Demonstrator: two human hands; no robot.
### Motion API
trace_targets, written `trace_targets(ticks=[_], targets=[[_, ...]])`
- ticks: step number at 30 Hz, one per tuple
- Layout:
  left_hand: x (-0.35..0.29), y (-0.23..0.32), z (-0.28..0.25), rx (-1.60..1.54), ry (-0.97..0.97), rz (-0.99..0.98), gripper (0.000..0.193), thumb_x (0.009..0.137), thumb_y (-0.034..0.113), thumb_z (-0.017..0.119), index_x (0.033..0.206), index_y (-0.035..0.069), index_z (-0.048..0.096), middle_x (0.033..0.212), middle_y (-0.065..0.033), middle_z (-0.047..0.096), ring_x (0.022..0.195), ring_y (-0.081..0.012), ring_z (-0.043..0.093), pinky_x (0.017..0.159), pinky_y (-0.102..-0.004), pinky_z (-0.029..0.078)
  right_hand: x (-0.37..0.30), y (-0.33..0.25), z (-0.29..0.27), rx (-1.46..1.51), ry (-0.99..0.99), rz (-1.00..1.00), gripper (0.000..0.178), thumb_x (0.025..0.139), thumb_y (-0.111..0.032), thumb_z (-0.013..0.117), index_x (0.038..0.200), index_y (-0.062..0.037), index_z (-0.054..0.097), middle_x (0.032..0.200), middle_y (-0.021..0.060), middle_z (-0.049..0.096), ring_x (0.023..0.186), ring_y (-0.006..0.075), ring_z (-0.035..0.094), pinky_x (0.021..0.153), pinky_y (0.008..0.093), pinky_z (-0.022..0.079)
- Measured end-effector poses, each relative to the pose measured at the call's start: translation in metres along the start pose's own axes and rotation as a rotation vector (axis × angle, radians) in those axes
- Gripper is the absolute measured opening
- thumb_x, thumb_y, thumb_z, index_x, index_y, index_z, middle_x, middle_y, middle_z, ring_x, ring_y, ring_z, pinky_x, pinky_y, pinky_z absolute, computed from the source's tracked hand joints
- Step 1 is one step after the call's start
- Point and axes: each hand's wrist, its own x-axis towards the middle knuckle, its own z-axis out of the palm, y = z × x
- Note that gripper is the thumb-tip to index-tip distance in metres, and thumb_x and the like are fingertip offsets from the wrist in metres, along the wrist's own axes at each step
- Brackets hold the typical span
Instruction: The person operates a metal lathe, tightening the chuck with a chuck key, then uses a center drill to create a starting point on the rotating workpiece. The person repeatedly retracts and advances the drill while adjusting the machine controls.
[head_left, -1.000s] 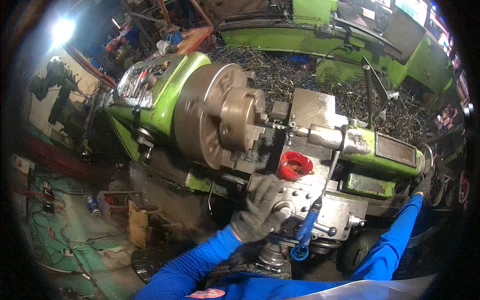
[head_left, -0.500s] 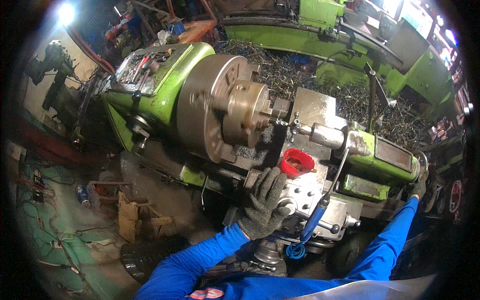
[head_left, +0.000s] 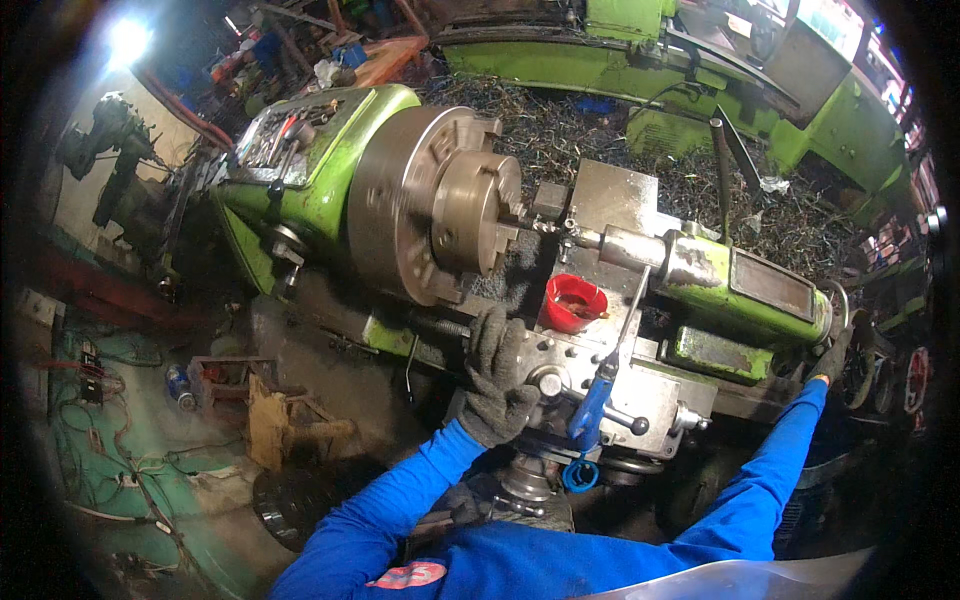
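Note:
A green lathe's large chuck (head_left: pixel 410 200) is smeared as if spinning. A thin bit (head_left: pixel 540 228) reaches toward it from the tailstock quill (head_left: pixel 632 248). My right hand (head_left: pixel 832 355), gloved, is closed round the rim of the tailstock handwheel (head_left: pixel 838 305). My left hand (head_left: pixel 497 380), in a dark grey glove, is raised beside the tool post (head_left: pixel 545 352), its fingers loosely bent and holding nothing visible. A red cup (head_left: pixel 574 303) with brownish contents stands behind the tool post. Across the carriage lies a blue-handled tool (head_left: pixel 593 412) with a long metal tube.
Metal shavings (head_left: pixel 560 125) heap up behind the lathe, before another green machine (head_left: pixel 520 70). Small tools lie on the headstock tray (head_left: pixel 285 140). A lever with a ball end (head_left: pixel 638 426) juts from the tool post. Cables (head_left: pixel 130 480) and a wooden stand (head_left: pixel 275 420) are at left.
My left hand has shifted left, away from the red cup, and its fingers are more bent. My right hand stays on the handwheel. The whole view has shifted slightly.

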Motion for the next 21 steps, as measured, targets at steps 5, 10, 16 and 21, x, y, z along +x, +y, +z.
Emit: trace_targets(ticks=[5, 10, 16, 21], targets=[[-0.019, 0.002, -0.014, -0.005, -0.009, -0.083, 0.081, 0.103, 0.056, 0.046, 0.157, -0.003, 0.036, 0.162, -0.0301, 0.029, 0.152, -0.0495, 0.025, 0.125, -0.0587, 0.021, -0.153, -0.089, 0.054, 0.017, 0.194, 0.174, 0.061, 0.105, -0.051, 0.051, 0.143, -0.0046, 0.06, 0.14, 0.0137, 0.063, 0.122, 0.027, 0.061, 0.096, 0.0388, 0.054], [-0.036, 0.008, -0.05, -0.044, 0.172, 0.085, 0.065, 0.107, 0.048, 0.046, 0.151, 0.001, 0.046, 0.155, -0.0262, 0.04, 0.144, -0.0477, 0.037, 0.122, -0.0581, 0.028, -0.256, -0.105, -0.003, -0.427, 0.224, 0.016, 0.061, 0.105, -0.05, 0.053, 0.14, -0.0016, 0.062, 0.146, 0.0218, 0.06, 0.132, 0.0389, 0.058, 0.111, 0.0439, 0.043], [-0.138, -0.018, -0.093, 0.055, 0.182, -0.114, 0.052, 0.108, 0.042, 0.048, 0.142, 0.004, 0.055, 0.149, -0.0226, 0.047, 0.141, -0.0466, 0.042, 0.119, -0.0583, 0.032, -0.354, -0.082, -0.085, -0.74, 0.291, 0.201, 0.074, 0.103, -0.065, 0.044, 0.137, -0.0022, 0.064, 0.141, 0.0209, 0.063, 0.126, 0.0397, 0.061, 0.109, 0.0446, 0.044], [-0.22, -0.029, -0.113, 0.127, 0.11, -0.284, 0.045, 0.105, 0.032, 0.054, 0.141, 0.005, 0.056, 0.149, -0.022, 0.048, 0.14, -0.045, 0.042, 0.119, -0.0576, 0.032, -0.422, -0.113, -0.09, -0.718, 0.309, 0.371, 0.08, 0.101, -0.071, 0.041, 0.141, -0.0046, 0.063, 0.144, 0.0204, 0.061, 0.13, 0.0392, 0.058, 0.111, 0.045, 0.043]])
